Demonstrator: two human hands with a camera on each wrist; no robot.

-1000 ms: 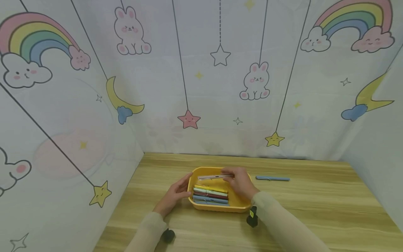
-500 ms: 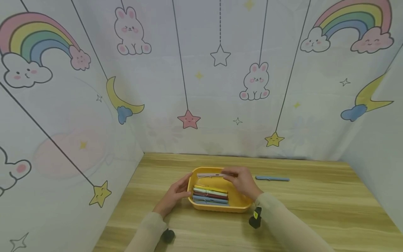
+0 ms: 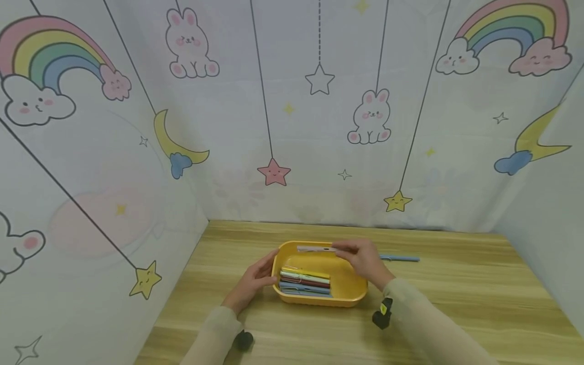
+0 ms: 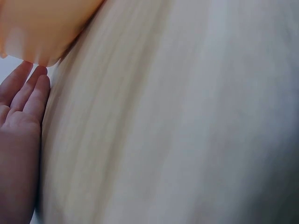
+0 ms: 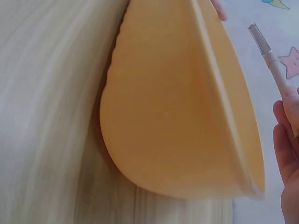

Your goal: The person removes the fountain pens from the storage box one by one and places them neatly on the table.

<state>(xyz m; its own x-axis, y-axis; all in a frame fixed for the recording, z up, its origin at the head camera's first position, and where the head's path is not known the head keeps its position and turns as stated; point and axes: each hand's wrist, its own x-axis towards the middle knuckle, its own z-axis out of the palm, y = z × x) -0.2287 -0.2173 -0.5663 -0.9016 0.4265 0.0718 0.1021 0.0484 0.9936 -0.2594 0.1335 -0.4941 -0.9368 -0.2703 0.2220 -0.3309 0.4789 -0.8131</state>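
Observation:
My right hand [image 3: 363, 257] pinches a pale pinkish pen [image 3: 316, 249] above the far right part of a yellow plastic basket [image 3: 324, 302]. In the right wrist view, the same pen [image 5: 276, 70] sticks out past the fingers, its cap clip at the tip, raised beside the basket's rim. Along the basket's left end rests my left hand [image 3: 252, 282], fingers fairly straight against the outer wall and thumb by the rim. Inside, on the left, several pens lie side by side: a yellow pen [image 3: 315, 274], a pale green one, a dark red one and blue ones [image 3: 304, 288].
On the wooden table [image 3: 456, 299], a blue pen [image 3: 403, 258] lies to the right of the basket, partly behind my right hand. Printed curtains with a pink star [image 3: 274, 173] enclose the table at the back and sides. A dark wrist device [image 3: 382, 314] hangs under my right sleeve.
My right hand has moved right and slightly away with the pale pen, lifting it from low over the basket toward its far rim. The left hand stays put.

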